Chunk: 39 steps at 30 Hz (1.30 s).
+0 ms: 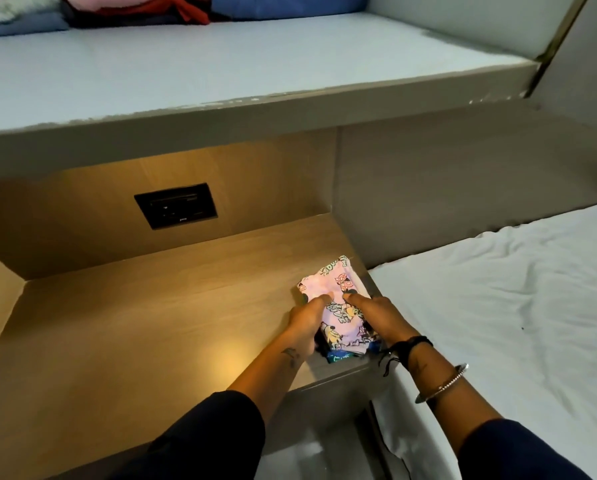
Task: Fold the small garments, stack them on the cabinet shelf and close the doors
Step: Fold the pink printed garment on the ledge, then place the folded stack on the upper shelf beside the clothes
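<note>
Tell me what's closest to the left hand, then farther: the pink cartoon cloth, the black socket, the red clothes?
1. pink cartoon cloth, held by the left hand.
2. black socket, on the wall behind, leftward.
3. red clothes, far up on the top ledge.

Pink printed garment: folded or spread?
Folded: the pink printed garment is a compact rectangle atop darker pieces on the wooden shelf, left hand and right hand holding it.

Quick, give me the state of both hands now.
Left hand: grips the pink printed garment at its left side.
Right hand: grips the same garment's right side.
</note>
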Each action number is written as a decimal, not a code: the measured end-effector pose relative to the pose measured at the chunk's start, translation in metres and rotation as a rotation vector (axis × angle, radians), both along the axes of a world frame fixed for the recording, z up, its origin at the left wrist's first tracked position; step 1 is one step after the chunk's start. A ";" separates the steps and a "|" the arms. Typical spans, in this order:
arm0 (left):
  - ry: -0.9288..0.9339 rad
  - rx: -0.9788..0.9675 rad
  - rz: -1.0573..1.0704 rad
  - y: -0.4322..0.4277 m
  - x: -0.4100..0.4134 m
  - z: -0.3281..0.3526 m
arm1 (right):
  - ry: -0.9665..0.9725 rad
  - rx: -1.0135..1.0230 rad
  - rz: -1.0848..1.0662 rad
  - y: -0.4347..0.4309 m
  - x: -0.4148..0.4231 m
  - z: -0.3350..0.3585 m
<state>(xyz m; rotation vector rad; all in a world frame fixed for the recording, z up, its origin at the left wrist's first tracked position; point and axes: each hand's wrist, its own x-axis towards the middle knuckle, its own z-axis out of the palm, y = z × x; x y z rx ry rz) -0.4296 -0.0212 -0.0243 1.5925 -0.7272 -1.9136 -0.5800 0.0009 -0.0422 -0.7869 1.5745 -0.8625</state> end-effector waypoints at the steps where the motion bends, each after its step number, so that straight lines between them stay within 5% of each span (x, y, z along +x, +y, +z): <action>1: 0.009 0.004 -0.016 0.003 0.000 0.003 | -0.039 -0.004 -0.004 0.002 0.001 0.000; 9: 0.251 -0.039 0.004 0.065 0.035 0.026 | -0.340 -0.123 0.051 0.056 0.038 0.014; 15: 0.378 -0.338 0.063 0.121 0.087 0.076 | -0.559 -0.293 0.126 0.109 0.087 0.077; 29: 0.126 -1.089 -0.110 0.145 0.137 0.326 | -0.155 -0.984 -0.022 0.161 0.130 0.339; 39: 0.053 -0.808 -0.161 -0.010 0.064 0.435 | 0.035 -0.787 -0.166 -0.008 0.078 0.452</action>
